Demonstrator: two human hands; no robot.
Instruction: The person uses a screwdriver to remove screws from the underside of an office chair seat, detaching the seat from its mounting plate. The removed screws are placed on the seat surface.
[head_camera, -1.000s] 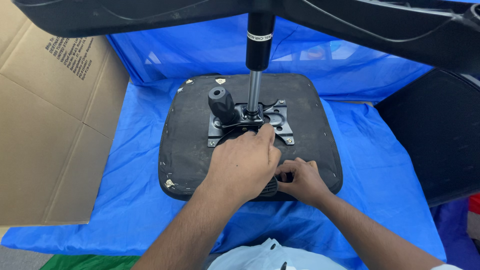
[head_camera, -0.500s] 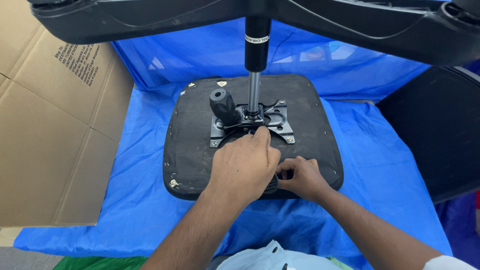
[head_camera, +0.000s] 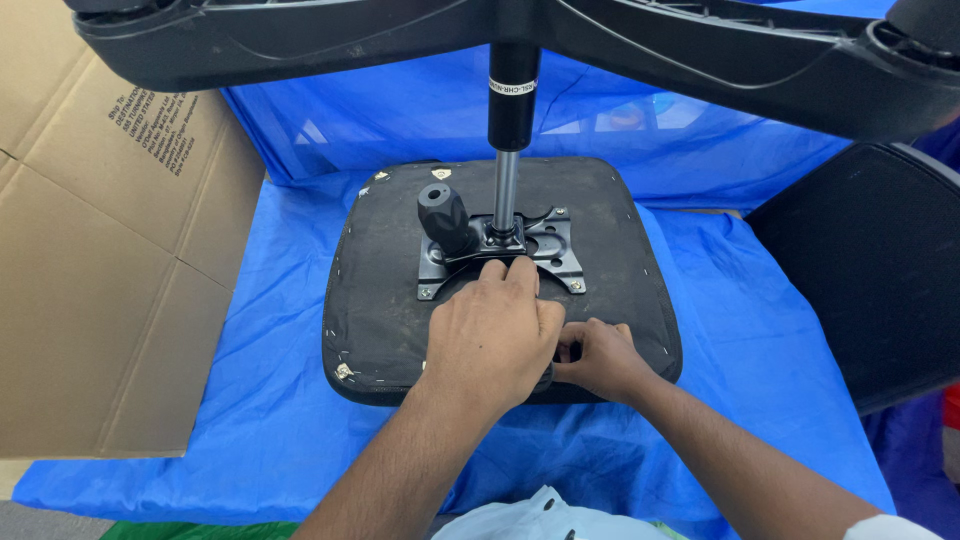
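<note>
Upturned black seat (head_camera: 390, 300) lies flat on a blue sheet (head_camera: 250, 400), underside up. Metal plate (head_camera: 545, 250) is mounted at its centre, with a black knob (head_camera: 443, 220) at the plate's left and the gas post (head_camera: 507, 190) standing upright out of it. Star base (head_camera: 700, 50) spreads overhead at the post's top. Left hand (head_camera: 495, 335) rests palm down on the seat, fingers together and gently bent, tips touching the plate's near edge. Right hand (head_camera: 600, 357) sits just beside it, touching it, fingers curled narrow at the seat; whether they pinch anything, cannot tell. Cardboard box (head_camera: 90, 270) lies left, black backrest (head_camera: 870, 280) right.
</note>
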